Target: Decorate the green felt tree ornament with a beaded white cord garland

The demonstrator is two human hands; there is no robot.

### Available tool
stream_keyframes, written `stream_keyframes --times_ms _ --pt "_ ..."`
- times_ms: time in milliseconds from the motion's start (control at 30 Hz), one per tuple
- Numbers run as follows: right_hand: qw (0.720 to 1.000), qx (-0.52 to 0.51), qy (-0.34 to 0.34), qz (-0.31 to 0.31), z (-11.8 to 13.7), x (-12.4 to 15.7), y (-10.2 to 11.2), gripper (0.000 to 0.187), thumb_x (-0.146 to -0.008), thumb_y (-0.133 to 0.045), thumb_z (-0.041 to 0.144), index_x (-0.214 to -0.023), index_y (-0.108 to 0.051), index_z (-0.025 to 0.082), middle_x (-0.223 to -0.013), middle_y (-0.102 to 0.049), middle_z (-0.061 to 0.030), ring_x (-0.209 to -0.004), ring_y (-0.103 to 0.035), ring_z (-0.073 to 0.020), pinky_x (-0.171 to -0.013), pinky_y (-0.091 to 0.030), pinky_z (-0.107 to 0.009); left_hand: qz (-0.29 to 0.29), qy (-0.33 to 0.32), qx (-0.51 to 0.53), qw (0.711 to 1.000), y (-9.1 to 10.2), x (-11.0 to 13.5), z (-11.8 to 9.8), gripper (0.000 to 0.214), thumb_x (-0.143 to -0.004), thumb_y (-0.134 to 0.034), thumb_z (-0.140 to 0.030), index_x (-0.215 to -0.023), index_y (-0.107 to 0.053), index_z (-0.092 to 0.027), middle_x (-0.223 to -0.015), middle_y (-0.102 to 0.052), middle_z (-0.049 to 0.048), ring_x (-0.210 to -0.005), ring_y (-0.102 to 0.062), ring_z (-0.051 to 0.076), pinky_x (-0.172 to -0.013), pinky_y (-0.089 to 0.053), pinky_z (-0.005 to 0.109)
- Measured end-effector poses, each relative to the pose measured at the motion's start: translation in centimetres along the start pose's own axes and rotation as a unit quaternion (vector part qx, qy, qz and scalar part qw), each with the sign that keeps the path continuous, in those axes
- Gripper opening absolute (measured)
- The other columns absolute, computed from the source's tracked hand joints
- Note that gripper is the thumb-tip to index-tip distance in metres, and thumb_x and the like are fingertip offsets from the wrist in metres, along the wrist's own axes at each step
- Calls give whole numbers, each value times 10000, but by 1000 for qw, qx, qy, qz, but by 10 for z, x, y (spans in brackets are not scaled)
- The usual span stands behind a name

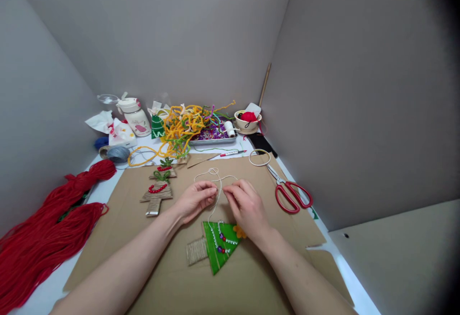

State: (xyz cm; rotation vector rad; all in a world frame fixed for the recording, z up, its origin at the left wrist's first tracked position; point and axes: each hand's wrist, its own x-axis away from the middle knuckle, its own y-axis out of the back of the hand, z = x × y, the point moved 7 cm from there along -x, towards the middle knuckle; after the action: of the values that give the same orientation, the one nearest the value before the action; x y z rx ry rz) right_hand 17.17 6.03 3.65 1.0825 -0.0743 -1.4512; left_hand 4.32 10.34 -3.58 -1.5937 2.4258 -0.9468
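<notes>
String links left hand, right hand above cardboard.

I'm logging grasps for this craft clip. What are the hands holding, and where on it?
Left hand and right hand both pinch the white string mid-length, between its loop and the green tree ornament.

Green tree ornament strung with white beading, dotted purple and red, orange flower at its side and tan twine trunk, on brown cardboard. White cord looped just above. Red-handled scissors at the cardboard's right edge; tan twine tree with red beads and green bow near its left edge. Deep red yarn along the white worktop's left edge; yellow, orange and green tangle at the back edge, near a grey ball.
</notes>
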Motion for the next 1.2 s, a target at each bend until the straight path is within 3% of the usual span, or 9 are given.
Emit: stream_keyframes --times_ms 1200 --pt "1000 11 -6 8 0 1 1 159 -918 -452 179 -945 -609 171 -861 -544 -63 -852 -501 -180 -763 -415 -304 20 29 13 999 1 0 6 155 -761 -687 -187 -871 -655 -81 -788 -618 46 -633 -567 40 -619 -462 128"
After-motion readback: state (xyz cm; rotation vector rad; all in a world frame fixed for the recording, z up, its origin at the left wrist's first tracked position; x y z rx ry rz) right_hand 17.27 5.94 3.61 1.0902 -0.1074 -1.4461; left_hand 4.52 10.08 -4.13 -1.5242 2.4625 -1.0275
